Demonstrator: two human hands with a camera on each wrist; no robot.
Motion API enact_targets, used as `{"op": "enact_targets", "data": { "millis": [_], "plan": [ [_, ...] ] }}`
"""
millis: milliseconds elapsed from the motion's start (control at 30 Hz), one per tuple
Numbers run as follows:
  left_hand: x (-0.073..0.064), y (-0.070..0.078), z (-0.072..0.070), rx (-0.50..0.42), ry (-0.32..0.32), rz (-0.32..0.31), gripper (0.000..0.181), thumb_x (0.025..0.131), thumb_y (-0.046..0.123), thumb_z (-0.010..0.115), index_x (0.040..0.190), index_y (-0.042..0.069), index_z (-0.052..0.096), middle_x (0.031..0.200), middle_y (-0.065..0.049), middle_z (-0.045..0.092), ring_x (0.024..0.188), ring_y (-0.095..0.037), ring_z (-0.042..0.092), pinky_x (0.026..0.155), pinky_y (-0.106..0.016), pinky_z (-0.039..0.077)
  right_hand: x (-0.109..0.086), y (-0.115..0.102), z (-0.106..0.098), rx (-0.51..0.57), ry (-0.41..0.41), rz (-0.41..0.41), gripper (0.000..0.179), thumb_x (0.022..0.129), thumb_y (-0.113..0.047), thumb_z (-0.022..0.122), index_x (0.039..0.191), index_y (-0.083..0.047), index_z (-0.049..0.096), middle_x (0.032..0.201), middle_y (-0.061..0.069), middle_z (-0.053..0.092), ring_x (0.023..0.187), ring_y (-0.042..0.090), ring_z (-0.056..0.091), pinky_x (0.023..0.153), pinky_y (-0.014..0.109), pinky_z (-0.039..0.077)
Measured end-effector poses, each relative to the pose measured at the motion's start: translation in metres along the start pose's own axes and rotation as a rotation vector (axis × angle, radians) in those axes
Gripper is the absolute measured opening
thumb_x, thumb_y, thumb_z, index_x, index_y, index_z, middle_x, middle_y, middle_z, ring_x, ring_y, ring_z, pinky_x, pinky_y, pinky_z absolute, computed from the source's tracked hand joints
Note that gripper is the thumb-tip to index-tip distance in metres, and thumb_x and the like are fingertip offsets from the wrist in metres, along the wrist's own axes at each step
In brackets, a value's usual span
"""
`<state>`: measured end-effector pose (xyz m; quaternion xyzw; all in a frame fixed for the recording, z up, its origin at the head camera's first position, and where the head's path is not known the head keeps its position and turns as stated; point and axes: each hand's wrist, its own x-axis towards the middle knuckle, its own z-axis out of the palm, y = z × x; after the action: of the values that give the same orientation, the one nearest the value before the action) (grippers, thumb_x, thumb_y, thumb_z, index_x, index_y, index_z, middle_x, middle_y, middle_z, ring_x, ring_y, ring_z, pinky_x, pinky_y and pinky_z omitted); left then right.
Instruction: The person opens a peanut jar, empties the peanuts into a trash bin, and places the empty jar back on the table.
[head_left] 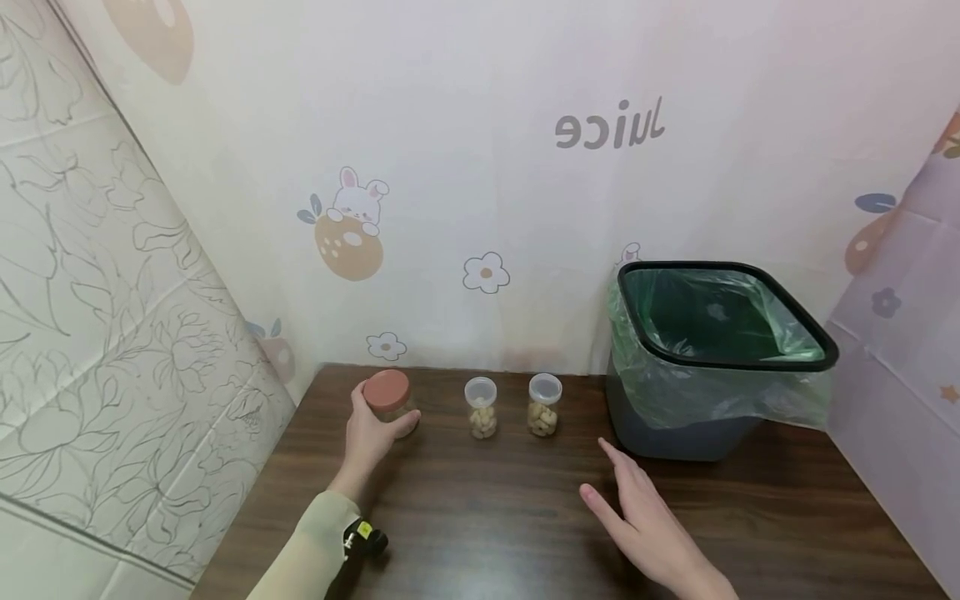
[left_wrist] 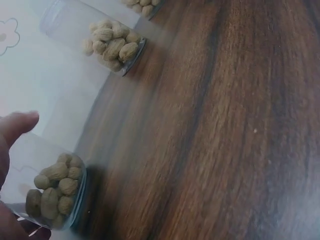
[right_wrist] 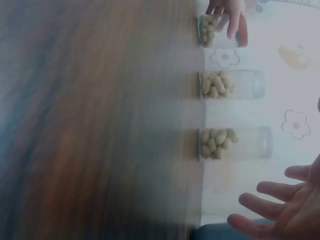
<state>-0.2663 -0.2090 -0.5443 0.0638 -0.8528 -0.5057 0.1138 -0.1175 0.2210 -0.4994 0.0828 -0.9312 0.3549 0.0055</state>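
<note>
On the left of the table, my left hand (head_left: 367, 439) grips a clear jar with a reddish-pink lid (head_left: 387, 390), fingers and thumb around its side. Peanuts in their shells (left_wrist: 56, 185) fill its lower part in the left wrist view. To its right stand two more clear jars of peanuts, a middle jar (head_left: 482, 408) and a right jar (head_left: 543, 406), both upright with pale, see-through tops. My right hand (head_left: 647, 521) is over the table, front right of these jars, fingers extended and thumb apart, holding nothing.
A dark grey bin (head_left: 667, 433) with a green bag liner and black rim (head_left: 731, 363) stands on the right of the brown wooden table (head_left: 480, 508). Behind the jars rises a patterned wall covering (head_left: 450, 167); another one borders the left side.
</note>
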Motion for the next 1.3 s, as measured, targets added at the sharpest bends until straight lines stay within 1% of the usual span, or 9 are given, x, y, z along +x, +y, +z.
{"op": "enact_targets", "data": {
  "millis": [267, 367, 467, 600, 700, 767, 967, 1133, 1300],
  "plan": [
    [0.001, -0.002, 0.003, -0.036, 0.033, 0.006, 0.102, 0.083, 0.038, 0.097, 0.160, 0.010, 0.037, 0.153, -0.019, 0.057, 0.143, -0.037, 0.055, 0.117, -0.061, 0.043, 0.008, -0.011, 0.009, 0.009, 0.040, -0.029, 0.083, 0.112, -0.061, 0.050, 0.171, -0.007, 0.029, 0.171, 0.019, 0.038, 0.156, 0.046, 0.037, 0.116, 0.073, 0.037],
    [-0.003, -0.001, 0.002, -0.041, 0.051, 0.052, 0.098, 0.080, 0.033, 0.099, 0.157, 0.010, 0.042, 0.151, -0.018, 0.058, 0.140, -0.037, 0.056, 0.116, -0.061, 0.044, 0.011, -0.014, 0.012, 0.016, 0.047, -0.030, 0.083, 0.112, -0.062, 0.049, 0.171, -0.007, 0.030, 0.170, 0.019, 0.039, 0.155, 0.045, 0.040, 0.116, 0.072, 0.039],
    [-0.010, 0.005, 0.001, -0.039, 0.064, 0.128, 0.096, 0.077, 0.028, 0.101, 0.154, 0.011, 0.046, 0.146, -0.016, 0.059, 0.136, -0.036, 0.057, 0.114, -0.060, 0.044, 0.014, -0.018, 0.014, 0.027, 0.054, -0.029, 0.082, 0.111, -0.063, 0.049, 0.170, -0.009, 0.031, 0.170, 0.018, 0.040, 0.152, 0.044, 0.044, 0.115, 0.071, 0.040],
    [-0.023, 0.021, 0.003, -0.023, 0.054, 0.256, 0.096, 0.072, 0.023, 0.103, 0.152, 0.013, 0.051, 0.140, -0.015, 0.060, 0.129, -0.033, 0.058, 0.110, -0.058, 0.046, 0.017, -0.023, 0.016, 0.041, 0.069, -0.034, 0.081, 0.111, -0.063, 0.051, 0.170, -0.010, 0.032, 0.168, 0.016, 0.042, 0.151, 0.041, 0.047, 0.114, 0.070, 0.042],
    [-0.036, 0.038, 0.007, 0.012, 0.025, 0.333, 0.098, 0.068, 0.020, 0.104, 0.151, 0.015, 0.054, 0.136, -0.012, 0.060, 0.124, -0.030, 0.059, 0.105, -0.056, 0.050, 0.019, -0.027, 0.017, 0.051, 0.086, -0.043, 0.080, 0.110, -0.063, 0.052, 0.169, -0.012, 0.034, 0.166, 0.015, 0.045, 0.150, 0.040, 0.048, 0.114, 0.069, 0.043],
    [-0.045, 0.050, 0.011, 0.048, 0.005, 0.367, 0.098, 0.065, 0.019, 0.104, 0.150, 0.017, 0.055, 0.134, -0.011, 0.060, 0.122, -0.028, 0.061, 0.102, -0.054, 0.053, 0.021, -0.030, 0.018, 0.058, 0.098, -0.052, 0.079, 0.110, -0.063, 0.053, 0.168, -0.012, 0.035, 0.164, 0.015, 0.047, 0.149, 0.040, 0.050, 0.113, 0.068, 0.044],
    [-0.078, 0.078, 0.026, 0.123, -0.108, 0.454, 0.101, 0.059, 0.020, 0.105, 0.149, 0.020, 0.059, 0.132, -0.004, 0.063, 0.119, -0.023, 0.062, 0.099, -0.050, 0.056, 0.025, -0.039, 0.022, 0.086, 0.113, -0.069, 0.077, 0.109, -0.061, 0.057, 0.168, -0.016, 0.036, 0.164, 0.012, 0.048, 0.148, 0.036, 0.052, 0.112, 0.067, 0.045],
    [-0.101, 0.094, 0.043, 0.203, -0.152, 0.564, 0.106, 0.057, 0.028, 0.104, 0.153, 0.022, 0.060, 0.127, -0.001, 0.066, 0.113, -0.019, 0.062, 0.094, -0.047, 0.056, 0.027, -0.048, 0.027, 0.101, 0.095, -0.056, 0.081, 0.105, -0.064, 0.062, 0.168, -0.019, 0.036, 0.162, 0.011, 0.050, 0.147, 0.035, 0.052, 0.112, 0.066, 0.046],
    [-0.116, 0.102, 0.060, 0.286, -0.157, 0.663, 0.112, 0.056, 0.036, 0.104, 0.156, 0.018, 0.058, 0.130, -0.002, 0.069, 0.115, -0.022, 0.063, 0.098, -0.049, 0.054, 0.028, -0.053, 0.033, 0.142, 0.066, -0.052, 0.084, 0.103, -0.062, 0.066, 0.168, -0.017, 0.036, 0.162, 0.013, 0.050, 0.146, 0.038, 0.053, 0.110, 0.067, 0.048]
  ]
}}
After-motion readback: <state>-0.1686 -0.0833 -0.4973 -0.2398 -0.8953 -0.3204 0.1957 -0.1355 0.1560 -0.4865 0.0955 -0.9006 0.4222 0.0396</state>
